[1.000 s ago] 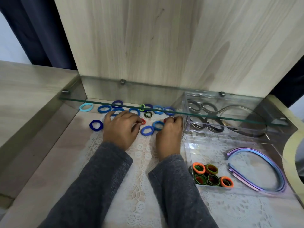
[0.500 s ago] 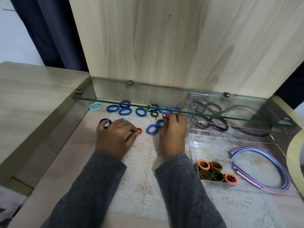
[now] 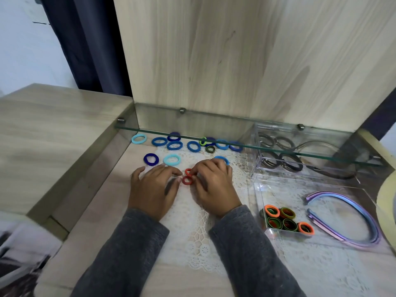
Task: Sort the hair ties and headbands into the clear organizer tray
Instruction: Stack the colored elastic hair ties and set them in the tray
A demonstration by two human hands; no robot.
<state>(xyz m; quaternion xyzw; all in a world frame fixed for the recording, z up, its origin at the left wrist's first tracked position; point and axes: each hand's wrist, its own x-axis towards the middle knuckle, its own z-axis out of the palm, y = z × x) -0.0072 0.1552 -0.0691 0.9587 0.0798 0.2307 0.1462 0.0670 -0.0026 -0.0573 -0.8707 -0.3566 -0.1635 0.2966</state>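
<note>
head cam | looks forward-down | close over desk (image 3: 96,211) | left edge seemingly blurred

The right hand (image 3: 216,185) covers half of a blue hair tie (image 3: 221,157). It cannot be told whether it or the left hand (image 3: 153,189) pinches the red hair ties (image 3: 183,180). The edge of the glass shelf (image 3: 154,123) crosses the far ties (image 3: 221,144); the frame cuts off a cream rim (image 3: 385,202)

Wooden desk (image 3: 96,221): lace mat (image 3: 192,232), clear tray (image 3: 285,196), hair ties (image 3: 151,159).
</note>
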